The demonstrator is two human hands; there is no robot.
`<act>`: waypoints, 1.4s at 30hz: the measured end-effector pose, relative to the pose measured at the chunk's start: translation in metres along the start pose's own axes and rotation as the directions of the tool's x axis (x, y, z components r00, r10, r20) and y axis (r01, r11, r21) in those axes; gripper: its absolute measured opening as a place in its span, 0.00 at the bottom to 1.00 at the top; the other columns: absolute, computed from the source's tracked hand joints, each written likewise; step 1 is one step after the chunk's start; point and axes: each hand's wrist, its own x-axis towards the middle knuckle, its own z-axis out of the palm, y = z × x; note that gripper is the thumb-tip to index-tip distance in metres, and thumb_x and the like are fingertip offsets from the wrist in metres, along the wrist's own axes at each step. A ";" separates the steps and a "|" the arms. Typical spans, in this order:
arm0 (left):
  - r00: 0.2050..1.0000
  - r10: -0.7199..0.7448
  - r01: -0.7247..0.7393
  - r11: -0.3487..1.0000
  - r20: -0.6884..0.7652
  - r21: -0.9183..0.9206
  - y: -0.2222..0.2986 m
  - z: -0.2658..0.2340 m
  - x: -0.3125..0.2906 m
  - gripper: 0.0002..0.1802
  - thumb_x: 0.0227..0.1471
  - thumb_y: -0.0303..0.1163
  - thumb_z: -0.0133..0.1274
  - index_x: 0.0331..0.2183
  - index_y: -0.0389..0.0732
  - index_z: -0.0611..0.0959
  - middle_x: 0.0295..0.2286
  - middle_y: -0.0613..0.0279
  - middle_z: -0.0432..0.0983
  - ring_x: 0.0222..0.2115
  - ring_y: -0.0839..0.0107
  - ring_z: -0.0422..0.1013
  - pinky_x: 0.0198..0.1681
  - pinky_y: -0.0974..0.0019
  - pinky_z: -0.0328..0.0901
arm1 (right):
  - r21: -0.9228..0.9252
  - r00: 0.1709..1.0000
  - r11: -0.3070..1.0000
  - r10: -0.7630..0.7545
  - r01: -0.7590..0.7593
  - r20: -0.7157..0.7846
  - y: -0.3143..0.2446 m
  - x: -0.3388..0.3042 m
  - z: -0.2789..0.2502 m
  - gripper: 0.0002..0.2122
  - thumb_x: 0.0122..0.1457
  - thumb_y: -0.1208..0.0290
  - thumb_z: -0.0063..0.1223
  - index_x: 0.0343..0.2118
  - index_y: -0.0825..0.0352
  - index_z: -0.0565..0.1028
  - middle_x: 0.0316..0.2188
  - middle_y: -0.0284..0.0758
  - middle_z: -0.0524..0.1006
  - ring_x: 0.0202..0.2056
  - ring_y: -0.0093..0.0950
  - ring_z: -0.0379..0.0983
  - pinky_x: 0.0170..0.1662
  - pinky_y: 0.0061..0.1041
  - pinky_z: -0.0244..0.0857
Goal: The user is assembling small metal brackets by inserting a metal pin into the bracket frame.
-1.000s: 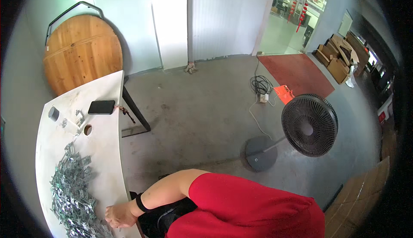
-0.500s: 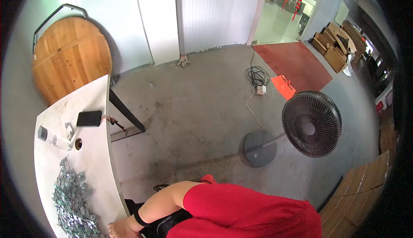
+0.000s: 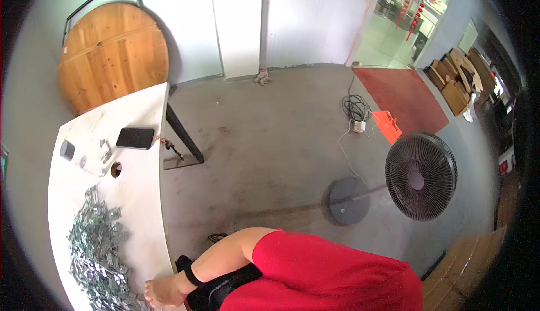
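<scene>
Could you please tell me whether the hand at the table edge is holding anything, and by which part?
Nothing is visibly held: the hand rests on the white table beside the pile of small grey-green metal parts.

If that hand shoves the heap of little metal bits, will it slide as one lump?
Probably not. The heap of metal bits looks loose and tangled, so it would likely spread and snag. The hand rests at its edge on the smooth white table, where pieces may skid.
</scene>
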 end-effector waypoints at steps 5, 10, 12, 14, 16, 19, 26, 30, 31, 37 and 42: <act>0.990 0.133 -0.135 0.989 0.042 0.052 -0.037 -0.014 0.004 0.13 0.65 0.36 0.60 0.39 0.35 0.83 0.28 0.51 0.80 0.26 0.65 0.73 0.30 0.64 0.72 | -0.182 0.996 0.981 0.074 -0.064 0.045 -0.023 -0.010 -0.023 0.08 0.54 0.63 0.58 0.28 0.63 0.77 0.34 0.38 0.76 0.40 0.39 0.75 0.49 0.42 0.65; 0.970 0.201 -0.208 0.977 -0.136 -0.042 -0.084 0.010 0.011 0.12 0.66 0.34 0.59 0.36 0.34 0.79 0.25 0.55 0.77 0.22 0.68 0.73 0.23 0.62 0.73 | -0.045 0.996 0.998 0.027 -0.031 -0.089 -0.026 -0.015 -0.023 0.08 0.56 0.63 0.54 0.27 0.62 0.73 0.31 0.37 0.74 0.38 0.39 0.74 0.46 0.41 0.66; 0.984 0.178 -0.174 0.963 -0.001 0.204 -0.053 -0.005 -0.006 0.13 0.70 0.33 0.53 0.43 0.32 0.82 0.33 0.50 0.81 0.32 0.64 0.78 0.35 0.61 0.76 | 0.019 0.998 1.000 0.011 -0.010 -0.067 -0.032 -0.019 -0.039 0.08 0.58 0.64 0.52 0.28 0.62 0.72 0.31 0.38 0.74 0.38 0.39 0.74 0.45 0.41 0.66; 0.984 0.168 -0.171 0.984 -0.064 -0.053 -0.045 0.006 -0.002 0.14 0.64 0.36 0.57 0.34 0.33 0.78 0.26 0.53 0.70 0.27 0.58 0.68 0.29 0.55 0.63 | 0.065 0.997 0.998 -0.008 0.013 -0.078 -0.024 -0.030 -0.048 0.07 0.59 0.65 0.52 0.34 0.62 0.75 0.35 0.38 0.75 0.39 0.40 0.74 0.47 0.42 0.67; 0.973 0.193 -0.201 0.978 -0.126 -0.060 0.017 -0.001 -0.007 0.12 0.62 0.33 0.59 0.31 0.36 0.77 0.24 0.55 0.68 0.25 0.59 0.66 0.28 0.58 0.62 | 0.076 0.986 0.997 0.017 -0.004 -0.166 -0.026 -0.031 -0.058 0.06 0.62 0.69 0.55 0.39 0.62 0.74 0.36 0.38 0.76 0.39 0.41 0.75 0.43 0.41 0.68; 0.952 0.279 -0.275 0.960 -0.124 0.047 0.025 -0.006 -0.005 0.09 0.55 0.28 0.63 0.35 0.37 0.79 0.27 0.53 0.71 0.27 0.54 0.69 0.30 0.55 0.63 | 0.347 0.916 0.857 0.401 -0.380 0.010 -0.044 -0.019 -0.084 0.06 0.65 0.73 0.51 0.43 0.60 0.71 0.29 0.38 0.79 0.33 0.46 0.78 0.38 0.45 0.69; 0.948 0.279 -0.275 0.960 -0.151 0.045 0.046 -0.015 -0.008 0.09 0.53 0.25 0.65 0.37 0.38 0.81 0.28 0.56 0.76 0.27 0.56 0.73 0.32 0.56 0.67 | 0.687 0.794 0.498 0.576 -0.530 0.194 -0.052 -0.012 -0.109 0.04 0.75 0.73 0.45 0.47 0.66 0.69 0.34 0.33 0.79 0.38 0.22 0.76 0.47 0.25 0.71; 0.957 0.257 -0.258 0.966 -0.138 0.013 0.046 -0.014 -0.005 0.09 0.53 0.24 0.64 0.36 0.39 0.81 0.28 0.57 0.76 0.26 0.56 0.73 0.30 0.56 0.67 | 0.864 0.772 0.244 0.594 -0.441 0.226 -0.057 -0.007 -0.128 0.05 0.75 0.70 0.48 0.47 0.64 0.70 0.41 0.39 0.80 0.43 0.26 0.76 0.53 0.29 0.69; 0.956 0.261 -0.263 0.965 -0.131 0.001 0.048 -0.014 -0.003 0.08 0.53 0.23 0.64 0.36 0.39 0.81 0.28 0.57 0.76 0.25 0.56 0.73 0.30 0.56 0.67 | 0.909 0.793 0.170 0.566 -0.380 0.225 -0.063 -0.001 -0.135 0.05 0.74 0.70 0.49 0.46 0.64 0.71 0.43 0.40 0.80 0.45 0.28 0.76 0.54 0.30 0.69; 0.954 0.266 -0.270 0.963 -0.138 -0.008 0.047 -0.011 0.001 0.08 0.53 0.22 0.64 0.35 0.38 0.81 0.28 0.55 0.76 0.25 0.56 0.73 0.29 0.56 0.67 | 0.934 0.934 -0.324 0.264 -0.151 0.242 -0.091 0.032 -0.170 0.07 0.71 0.67 0.56 0.35 0.57 0.71 0.47 0.35 0.71 0.37 0.25 0.72 0.44 0.31 0.67; 0.953 0.269 -0.271 0.962 -0.141 0.005 0.043 -0.010 0.000 0.06 0.54 0.21 0.63 0.35 0.36 0.81 0.28 0.53 0.76 0.27 0.54 0.73 0.31 0.56 0.67 | 0.804 0.981 -0.566 -0.064 -0.186 0.181 -0.102 0.056 -0.188 0.01 0.69 0.77 0.55 0.40 0.66 0.76 0.62 0.54 0.68 0.31 0.30 0.82 0.37 0.32 0.68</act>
